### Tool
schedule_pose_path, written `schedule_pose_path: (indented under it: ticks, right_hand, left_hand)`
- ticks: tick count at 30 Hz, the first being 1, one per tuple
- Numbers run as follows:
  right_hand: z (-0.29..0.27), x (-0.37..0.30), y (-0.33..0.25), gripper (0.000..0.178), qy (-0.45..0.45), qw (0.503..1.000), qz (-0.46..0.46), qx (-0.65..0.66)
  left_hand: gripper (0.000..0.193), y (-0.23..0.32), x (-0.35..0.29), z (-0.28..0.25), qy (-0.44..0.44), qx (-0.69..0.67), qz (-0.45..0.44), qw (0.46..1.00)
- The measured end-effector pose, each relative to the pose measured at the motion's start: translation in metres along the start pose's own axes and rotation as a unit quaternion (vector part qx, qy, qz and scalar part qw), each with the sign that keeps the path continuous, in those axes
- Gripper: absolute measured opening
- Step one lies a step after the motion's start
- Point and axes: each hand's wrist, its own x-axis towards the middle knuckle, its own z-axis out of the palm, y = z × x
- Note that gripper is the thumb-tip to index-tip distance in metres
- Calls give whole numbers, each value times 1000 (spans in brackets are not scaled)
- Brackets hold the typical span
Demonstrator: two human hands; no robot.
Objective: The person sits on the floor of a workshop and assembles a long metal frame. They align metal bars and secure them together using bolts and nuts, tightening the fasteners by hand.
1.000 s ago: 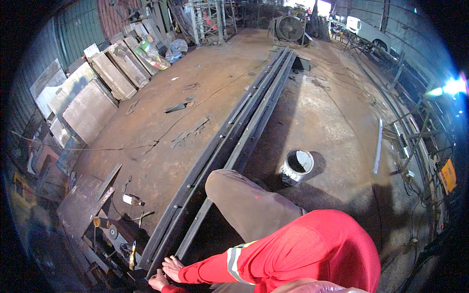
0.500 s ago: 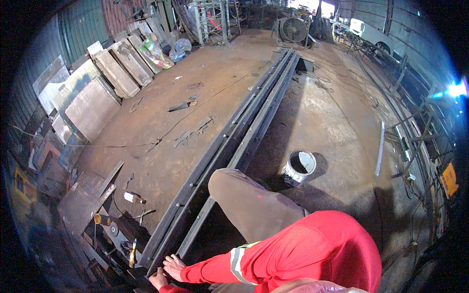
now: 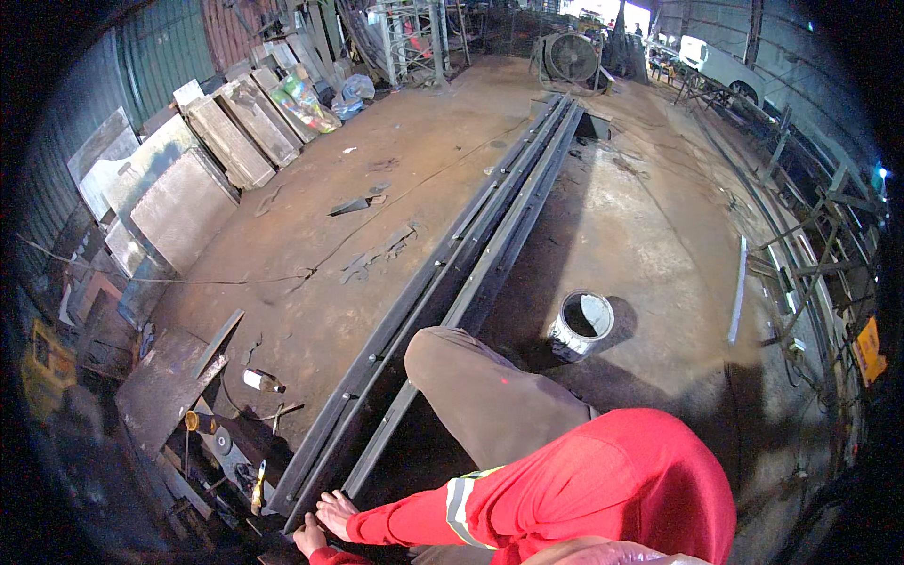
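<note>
Long dark steel beams (image 3: 428, 282) with bolts along them run side by side from the lower left to the far fan. At their near end, my right hand (image 3: 335, 514) lies against the metal with its fingers spread. Just left of it and lower, my left hand (image 3: 309, 536) is at the beam's end, fingers bent together around something too small to make out. Both sleeves are red, and the right one has a reflective band. My bent knee (image 3: 490, 377) rests beside the beams.
A white paint-stained bucket (image 3: 580, 325) stands right of the beams. A brush (image 3: 258, 488), a bottle (image 3: 264, 380) and scrap plates lie at left. Panels (image 3: 184, 207) lean on the left wall. A large fan (image 3: 571, 58) is at the far end; steel frames line the right.
The view has shifted slightly, moving the scene a little to the right. The bright flash at the far right has dimmed to a small point. My hands stay at the beam's end.
</note>
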Motion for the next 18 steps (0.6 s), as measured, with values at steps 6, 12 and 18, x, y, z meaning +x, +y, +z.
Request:
schedule_pose_path:
  ticks: [6,12,18]
  right_hand:
    - [-7,-5,5,15,5,1000,-8,-7]
    - [-2,-5,2,14,-20,999,-27,-25]
    - [3,-6,14,14,40,999,26,-27]
  left_hand:
    - [34,-19,18,7,-43,-25,-20,999]
    - [30,47,-28,1,147,138,-41,979]
    - [39,44,-26,21,157,166,5,974]
